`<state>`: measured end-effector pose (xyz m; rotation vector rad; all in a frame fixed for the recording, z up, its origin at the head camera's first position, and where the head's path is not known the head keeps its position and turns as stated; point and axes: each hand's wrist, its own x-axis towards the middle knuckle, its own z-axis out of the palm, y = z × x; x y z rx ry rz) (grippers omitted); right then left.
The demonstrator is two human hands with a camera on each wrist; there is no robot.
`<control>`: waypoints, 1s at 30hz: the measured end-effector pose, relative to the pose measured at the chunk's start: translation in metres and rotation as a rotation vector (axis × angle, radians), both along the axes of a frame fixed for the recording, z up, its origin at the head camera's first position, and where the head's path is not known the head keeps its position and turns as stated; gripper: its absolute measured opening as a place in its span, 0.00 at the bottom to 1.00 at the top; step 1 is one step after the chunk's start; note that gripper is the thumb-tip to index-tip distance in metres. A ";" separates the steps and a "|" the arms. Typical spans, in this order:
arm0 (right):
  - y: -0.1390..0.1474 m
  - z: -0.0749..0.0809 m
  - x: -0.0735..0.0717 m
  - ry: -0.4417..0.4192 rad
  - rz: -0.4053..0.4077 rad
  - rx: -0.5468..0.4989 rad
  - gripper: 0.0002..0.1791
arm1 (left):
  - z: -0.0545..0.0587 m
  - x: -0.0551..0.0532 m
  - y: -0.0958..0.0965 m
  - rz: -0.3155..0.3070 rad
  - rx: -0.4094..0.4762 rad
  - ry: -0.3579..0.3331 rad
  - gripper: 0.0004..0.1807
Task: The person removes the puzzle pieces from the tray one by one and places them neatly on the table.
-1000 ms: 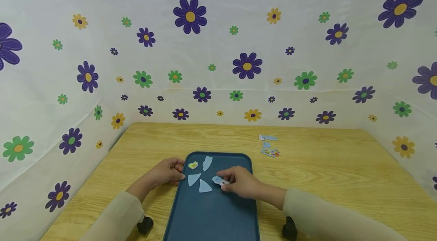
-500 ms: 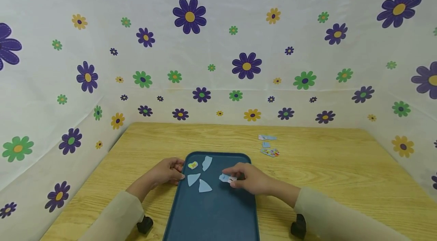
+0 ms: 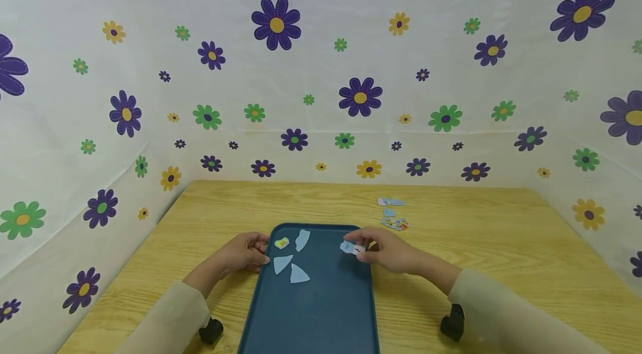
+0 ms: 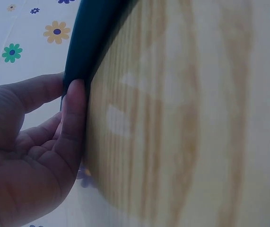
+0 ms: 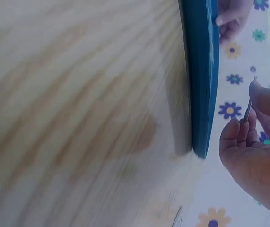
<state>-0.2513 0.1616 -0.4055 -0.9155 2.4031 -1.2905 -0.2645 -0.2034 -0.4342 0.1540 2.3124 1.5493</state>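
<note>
Fingers of the right hand pinch a piece above the far right of the tray; those of the left hand grip its left side. A slackened pinch could drop the piece.

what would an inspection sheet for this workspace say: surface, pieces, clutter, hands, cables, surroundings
Surface: wood-grain table with a dark blue tray on it.
Pieces: four loose pieces lie apart on the tray's far left part; more pieces lie on the table beyond it.
Clutter: nothing seen.
Left hand: grips the tray's left edge.
Right hand: pinches a light-blue piece over the tray's far right part.
Cables: nothing seen.
Surroundings: white flower-patterned backdrop behind and at both sides.
</note>
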 end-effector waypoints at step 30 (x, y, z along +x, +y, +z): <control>0.084 -0.017 -0.038 0.054 -0.125 0.111 0.21 | 0.001 0.001 -0.001 -0.029 0.005 0.005 0.28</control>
